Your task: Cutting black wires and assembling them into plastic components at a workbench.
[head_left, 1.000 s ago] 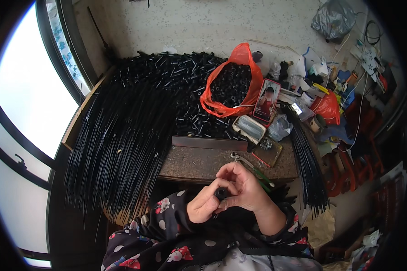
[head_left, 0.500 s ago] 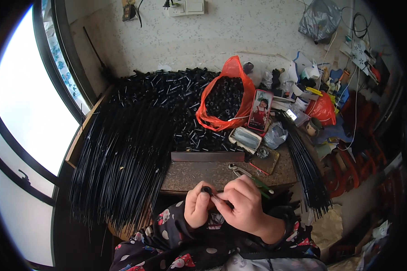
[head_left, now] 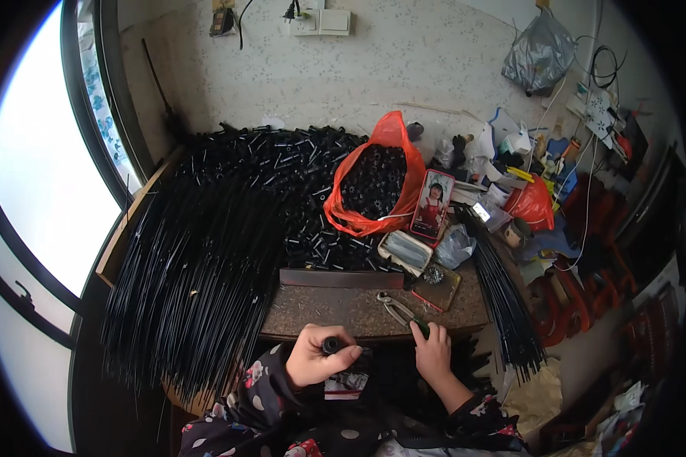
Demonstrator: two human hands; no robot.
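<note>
Left grip clamped around a short black tube, its open end turned toward the camera, you work at the lower centre of the frame, left hand just off the tabletop edge. Your right hand is at the green handles of the pliers, right of centre; whether that grip has closed on them, you cannot tell. One tube appears to be in work, and it looks unfinished with the tool not yet brought to it. Plenty seems left: a heap of loose black tubes fills the upper centre, and a red bag beside it brims with small black parts. Long black rods crowd the left, with a smaller bundle at right; which of them are done, you cannot tell.
</note>
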